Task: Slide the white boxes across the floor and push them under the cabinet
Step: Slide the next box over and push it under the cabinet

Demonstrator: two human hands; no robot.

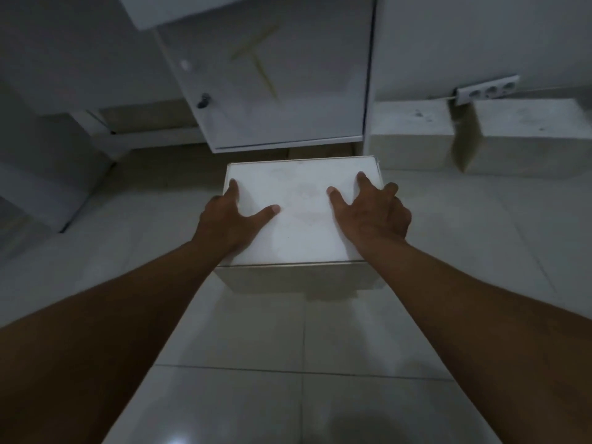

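Note:
A white box (302, 200) sits on the tiled floor right in front of the white cabinet (282, 100), its far edge at the gap under the cabinet door. My left hand (232, 216) grips the box's left side, thumb spread on the lid. My right hand (371, 213) grips the right side, thumb and forefinger on the lid, the other fingers over the edge. Two more white boxes (413, 136) (528, 139) stand against the wall to the right of the cabinet.
A white power strip (487, 91) with its cable lies on top of the two boxes by the wall. Grey furniture (48, 149) stands at the left. Pale glossy floor tiles (304, 341) stretch between me and the box.

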